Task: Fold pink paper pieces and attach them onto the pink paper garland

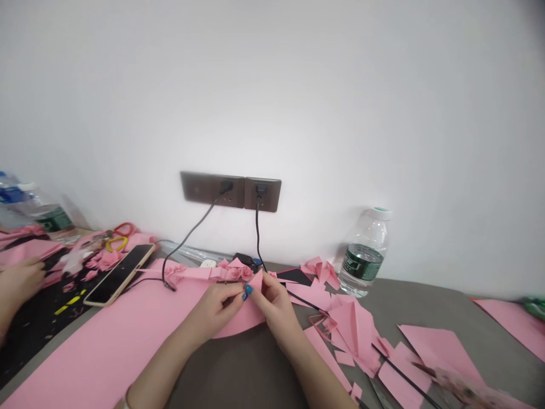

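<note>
Between my two hands is a small folded piece of pink paper (256, 280), its pointed tip sticking up. My left hand (221, 307) pinches its lower left side, thumb and forefinger pressed together. On the other side, my right hand (276, 302) grips the same piece between thumb and fingers. Both hands are above a large pink paper sheet (128, 329) spread over the grey table. Just behind them lie several pink paper roses (236, 269). The part of the piece under my fingertips is hidden.
A water bottle (364, 255) stands right, by the wall. Pink scraps (351, 329) and a black cord (404, 372) lie on the right. A phone (121, 275) and scissors (121, 236) lie left, near another person's hand (21, 287). Two cables (191, 230) hang from wall sockets (232, 190).
</note>
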`<state>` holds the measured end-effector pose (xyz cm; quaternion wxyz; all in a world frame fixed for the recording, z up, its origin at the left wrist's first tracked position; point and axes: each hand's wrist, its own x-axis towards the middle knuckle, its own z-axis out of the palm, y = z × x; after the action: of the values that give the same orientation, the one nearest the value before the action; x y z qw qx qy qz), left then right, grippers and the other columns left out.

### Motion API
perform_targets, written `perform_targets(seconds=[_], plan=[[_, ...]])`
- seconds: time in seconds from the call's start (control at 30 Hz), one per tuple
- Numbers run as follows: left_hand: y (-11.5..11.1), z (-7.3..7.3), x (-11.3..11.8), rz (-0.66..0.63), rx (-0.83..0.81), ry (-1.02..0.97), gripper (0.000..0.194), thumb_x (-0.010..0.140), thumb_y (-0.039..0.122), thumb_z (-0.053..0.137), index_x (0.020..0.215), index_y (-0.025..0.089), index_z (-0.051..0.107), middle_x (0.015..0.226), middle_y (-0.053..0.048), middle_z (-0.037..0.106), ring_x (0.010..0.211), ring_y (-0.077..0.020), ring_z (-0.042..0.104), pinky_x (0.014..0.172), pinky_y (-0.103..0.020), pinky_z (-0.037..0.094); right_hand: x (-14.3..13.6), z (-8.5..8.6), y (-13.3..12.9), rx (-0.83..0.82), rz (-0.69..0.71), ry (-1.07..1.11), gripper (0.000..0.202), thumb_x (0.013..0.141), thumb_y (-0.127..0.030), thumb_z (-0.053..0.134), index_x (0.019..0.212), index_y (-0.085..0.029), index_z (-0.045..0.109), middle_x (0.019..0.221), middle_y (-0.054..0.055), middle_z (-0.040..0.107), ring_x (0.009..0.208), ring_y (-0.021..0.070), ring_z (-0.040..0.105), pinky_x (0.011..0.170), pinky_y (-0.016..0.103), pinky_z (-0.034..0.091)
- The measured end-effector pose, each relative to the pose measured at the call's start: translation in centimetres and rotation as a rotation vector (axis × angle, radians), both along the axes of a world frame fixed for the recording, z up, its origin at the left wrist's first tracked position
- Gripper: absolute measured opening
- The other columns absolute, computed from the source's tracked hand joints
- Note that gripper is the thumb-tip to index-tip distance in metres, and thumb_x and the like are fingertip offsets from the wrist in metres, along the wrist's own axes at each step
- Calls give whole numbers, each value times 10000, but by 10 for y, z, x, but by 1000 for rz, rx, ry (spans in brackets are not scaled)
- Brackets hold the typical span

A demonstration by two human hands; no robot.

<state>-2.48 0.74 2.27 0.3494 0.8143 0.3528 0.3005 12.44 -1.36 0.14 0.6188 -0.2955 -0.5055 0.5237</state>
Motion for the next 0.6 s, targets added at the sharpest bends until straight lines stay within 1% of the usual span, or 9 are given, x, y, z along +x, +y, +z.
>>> perform_targets(seconds=[0.07, 0.13, 0.2, 0.27, 0.37, 0.43, 0.53, 0.6], plan=[[-1, 0, 1, -15, 5, -1, 310, 919, 243, 360, 617, 198, 308, 592, 50, 322, 552, -105, 293, 511, -254, 200, 0, 1, -1, 17, -8, -12, 168, 840, -343, 640, 959, -225, 651, 941, 35, 670, 925, 218, 593, 840, 320, 450], [-3, 0, 2, -18, 1, -5, 308, 917, 231, 358, 617, 200, 295, 590, 51, 315, 553, -105, 288, 512, -257, 201, 0, 1, -2, 38, -55, -64, 157, 867, -347, 602, 948, -220, 647, 916, 27, 651, 900, 204, 579, 826, 304, 442], [-4, 0, 3, -15, -4, -8, 313, 913, 226, 360, 614, 203, 272, 585, 53, 294, 549, -105, 278, 511, -260, 198, 0, 1, -2, 56, -130, -129, 174, 885, -361, 565, 851, -204, 633, 825, 12, 610, 814, 182, 548, 765, 279, 429], [-5, 0, 4, -18, -10, -7, 324, 906, 220, 370, 607, 205, 249, 578, 56, 271, 544, -104, 266, 508, -263, 192, 1, 0, -2, 59, -205, -167, 246, 893, -381, 537, 738, -195, 585, 719, -9, 535, 713, 159, 489, 683, 258, 399], [-7, 0, 5, -31, -31, 9, 338, 890, 200, 389, 597, 207, 220, 570, 59, 232, 538, -101, 244, 503, -269, 174, 4, -2, -1, 43, -294, -163, 325, 881, -397, 536, 629, -196, 494, 633, -31, 432, 626, 137, 406, 609, 245, 345], [-8, 0, 5, -40, -48, 18, 339, 876, 179, 397, 595, 206, 208, 572, 59, 217, 541, -101, 232, 503, -274, 163, 7, -2, 0, -4, -326, -98, 318, 879, -410, 534, 643, -199, 496, 622, -35, 421, 590, 130, 381, 559, 241, 318], [-8, -2, 5, -47, -59, 19, 336, 862, 157, 400, 596, 205, 199, 575, 59, 204, 544, -101, 222, 506, -280, 153, 9, -2, 1, -92, -313, 21, 332, 906, -474, 466, 734, -204, 555, 579, -46, 396, 512, 121, 332, 472, 238, 253], [-7, -4, 4, -38, -59, 12, 334, 867, 164, 394, 598, 205, 200, 573, 59, 206, 542, -100, 226, 506, -280, 154, 9, -1, 1, -90, -292, 5, 337, 899, -494, 478, 762, -202, 574, 578, -46, 400, 511, 121, 343, 472, 236, 260]])
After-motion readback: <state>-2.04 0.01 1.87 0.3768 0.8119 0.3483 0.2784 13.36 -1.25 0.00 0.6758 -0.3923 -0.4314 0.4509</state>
